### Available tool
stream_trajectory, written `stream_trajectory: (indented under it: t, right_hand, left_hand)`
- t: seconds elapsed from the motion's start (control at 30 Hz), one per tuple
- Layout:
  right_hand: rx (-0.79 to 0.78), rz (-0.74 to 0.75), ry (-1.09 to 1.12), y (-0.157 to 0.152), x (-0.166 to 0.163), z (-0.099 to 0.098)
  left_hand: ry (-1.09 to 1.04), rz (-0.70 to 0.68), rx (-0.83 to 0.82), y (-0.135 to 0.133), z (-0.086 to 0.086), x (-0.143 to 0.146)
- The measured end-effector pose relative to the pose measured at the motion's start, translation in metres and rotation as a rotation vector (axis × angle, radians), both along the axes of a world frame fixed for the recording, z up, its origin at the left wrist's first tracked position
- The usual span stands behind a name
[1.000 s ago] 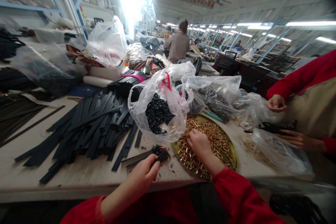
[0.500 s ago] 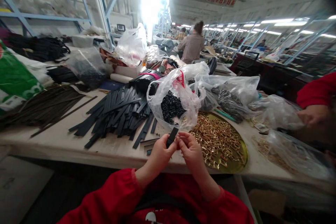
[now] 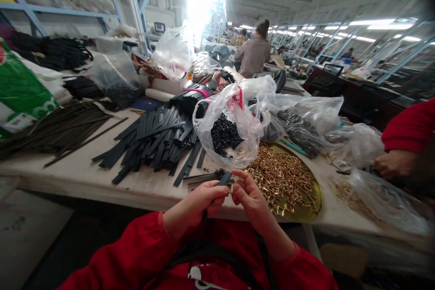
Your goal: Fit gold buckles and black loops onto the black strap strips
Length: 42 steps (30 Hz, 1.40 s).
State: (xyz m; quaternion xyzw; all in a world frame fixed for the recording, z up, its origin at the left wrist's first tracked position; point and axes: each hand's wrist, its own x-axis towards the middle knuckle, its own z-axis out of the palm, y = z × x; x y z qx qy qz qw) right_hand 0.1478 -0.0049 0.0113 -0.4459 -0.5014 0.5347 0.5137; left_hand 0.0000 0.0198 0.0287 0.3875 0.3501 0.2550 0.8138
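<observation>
At the front edge of the table, my left hand (image 3: pixel 203 200) pinches a short black strap (image 3: pixel 224 178), its end sticking up past the fingers. My right hand (image 3: pixel 250 195) meets it from the right, thumb and forefinger closed on a small gold buckle (image 3: pixel 232 186) at the strap's edge. Whether the strap passes through the buckle is too small to tell. Just right of my hands lies a round gold tray (image 3: pixel 318 197) heaped with gold buckles (image 3: pixel 283 176). Beyond my hands, an open clear plastic bag (image 3: pixel 200 120) holds small black rings (image 3: pixel 224 133).
Black strips (image 3: pixel 152 140) are piled left of the bag, with thin brown strips (image 3: pixel 71 127) farther left. A teal tool (image 3: pixel 295 146) lies behind the tray. At right, a co-worker's hand (image 3: pixel 396 164) in a red sleeve is near plastic bags (image 3: pixel 384 199). Another person (image 3: pixel 253 56) stands farther back.
The strap has tipped from steeply upright to lower and more slanted. My left hand has turned flatter, and the gold buckle now shows between my fingertips. The co-worker's hand has shifted slightly left and down.
</observation>
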Motion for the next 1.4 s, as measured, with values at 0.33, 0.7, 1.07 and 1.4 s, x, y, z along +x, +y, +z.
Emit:
stream_trajectory:
  t: [0.33, 0.7, 1.07, 1.4]
  right_hand:
    - [-0.203, -0.001, 0.337, 0.002, 0.0, -0.005]
    - [-0.182, -0.017, 0.284, 0.001, 0.006, -0.003]
    - [-0.153, -0.059, 0.237, -0.015, 0.0, -0.002]
    - [-0.205, -0.068, 0.287, -0.022, -0.004, 0.001]
  left_hand:
    - [0.137, 0.083, 0.176, 0.008, -0.002, 0.011]
    - [0.14, 0.022, 0.122, 0.007, -0.007, 0.007]
    - [0.117, 0.02, 0.085, -0.007, -0.008, 0.003]
    - [0.06, -0.036, 0.006, -0.014, -0.002, 0.002]
